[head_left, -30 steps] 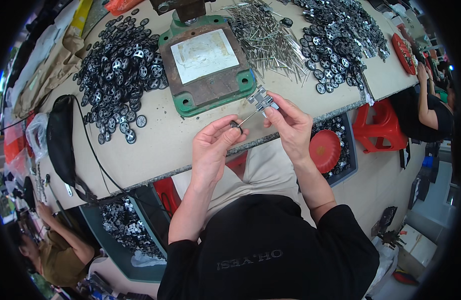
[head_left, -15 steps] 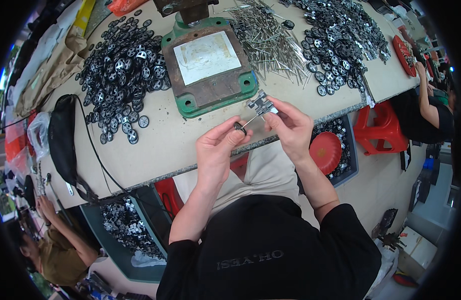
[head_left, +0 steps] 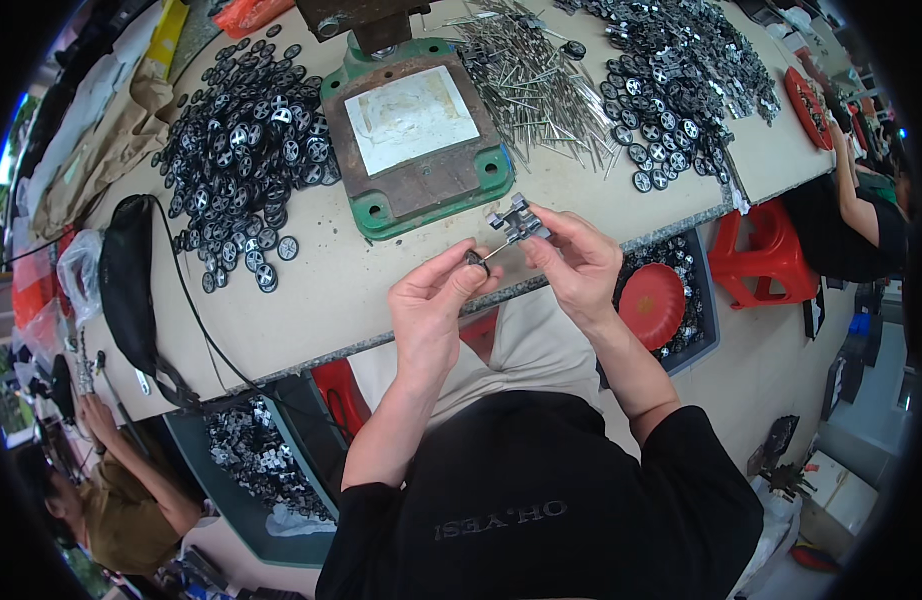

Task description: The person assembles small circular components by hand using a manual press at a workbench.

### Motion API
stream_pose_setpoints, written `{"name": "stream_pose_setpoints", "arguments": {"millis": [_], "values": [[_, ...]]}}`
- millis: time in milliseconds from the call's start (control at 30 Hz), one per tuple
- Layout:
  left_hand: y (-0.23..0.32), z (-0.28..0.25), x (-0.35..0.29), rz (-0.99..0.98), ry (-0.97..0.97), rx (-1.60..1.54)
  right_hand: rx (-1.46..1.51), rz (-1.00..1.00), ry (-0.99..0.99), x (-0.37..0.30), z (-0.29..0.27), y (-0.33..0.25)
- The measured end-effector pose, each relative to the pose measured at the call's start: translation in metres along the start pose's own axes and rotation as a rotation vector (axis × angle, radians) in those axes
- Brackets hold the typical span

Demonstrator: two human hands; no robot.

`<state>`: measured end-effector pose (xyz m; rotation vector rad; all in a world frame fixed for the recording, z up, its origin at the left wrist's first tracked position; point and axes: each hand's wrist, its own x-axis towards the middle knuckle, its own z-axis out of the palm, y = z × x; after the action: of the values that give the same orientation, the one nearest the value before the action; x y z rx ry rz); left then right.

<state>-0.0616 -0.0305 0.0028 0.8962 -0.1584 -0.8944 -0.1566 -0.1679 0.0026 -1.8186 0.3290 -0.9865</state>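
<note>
Up and left of the left hand, a heap of loose black wheels with silver hubs covers part of the bench. Below and left of that hand I see a teal bin of small parts.

The left hand pinches one black wheel between thumb and fingers. A thin metal rod runs from it toward the right hand; this end looks fitted. Beyond both hands stands a green-and-brown press base.

The right hand pinches a grey plastic piece, held just off its fingertips, toward the press. The rod meets this piece; I cannot tell how deep it goes. I make out no wheel at the rod's other end.

Ahead of the right hand lie loose rods; farther right, more wheels and grey parts, all unjoined as far as I can see.
</note>
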Motion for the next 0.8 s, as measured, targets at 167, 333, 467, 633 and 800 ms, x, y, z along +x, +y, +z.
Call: {"name": "stream_pose_setpoints", "arguments": {"millis": [167, 333, 467, 633, 800], "values": [[-0.007, -0.002, 0.0, 0.014, 0.006, 0.004, 0.107, 0.163, -0.06, -0.008, 0.013, -0.008], [-0.009, 0.002, 0.003, 0.059, 0.033, 0.077, 0.197, 0.155, 0.045, -0.019, 0.024, 0.0], [-0.002, -0.003, 0.007, 0.008, 0.004, 0.03, 0.217, 0.237, 0.021, -0.01, 0.019, -0.006], [0.005, -0.014, 0.011, -0.069, -0.049, -0.162, -0.046, 0.293, -0.236, 0.054, -0.03, 0.006], [0.011, -0.012, 0.014, -0.158, -0.122, -0.158, -0.696, 0.212, -0.118, 0.126, -0.068, 0.033]]}}
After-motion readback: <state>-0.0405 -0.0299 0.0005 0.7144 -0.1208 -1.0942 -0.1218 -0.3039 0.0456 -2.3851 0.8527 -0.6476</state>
